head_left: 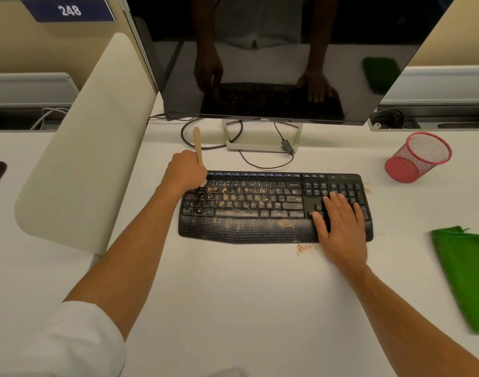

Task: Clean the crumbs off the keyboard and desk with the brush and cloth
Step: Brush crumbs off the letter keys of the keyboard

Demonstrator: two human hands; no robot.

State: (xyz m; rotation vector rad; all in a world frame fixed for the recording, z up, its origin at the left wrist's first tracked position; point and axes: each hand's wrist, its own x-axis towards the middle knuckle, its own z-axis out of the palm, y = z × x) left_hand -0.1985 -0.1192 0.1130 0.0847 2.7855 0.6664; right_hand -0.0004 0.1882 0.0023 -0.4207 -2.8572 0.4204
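Note:
A black keyboard [260, 229] lies on the white desk [232, 295], its keys and palm rest strewn with orange-brown crumbs. My left hand [185, 171] grips a wooden-handled brush [197, 144] at the keyboard's top-left corner; the handle points up and away and the bristles touch the keys. Flat on the keyboard's right end rests my right hand [341, 227], fingers straight over the number pad. A small crumb pile [303, 248] sits on the desk just in front of the keyboard. A green cloth [466, 278] lies at the right edge of the desk.
A Dell monitor [273, 55] stands behind the keyboard, with cables [260, 161] looping around its stand. At the back right, a red mesh cup [417, 157] leans tilted. A cream partition panel [88, 148] rises on the left. More crumbs [368, 190] lie beside the keyboard's right end.

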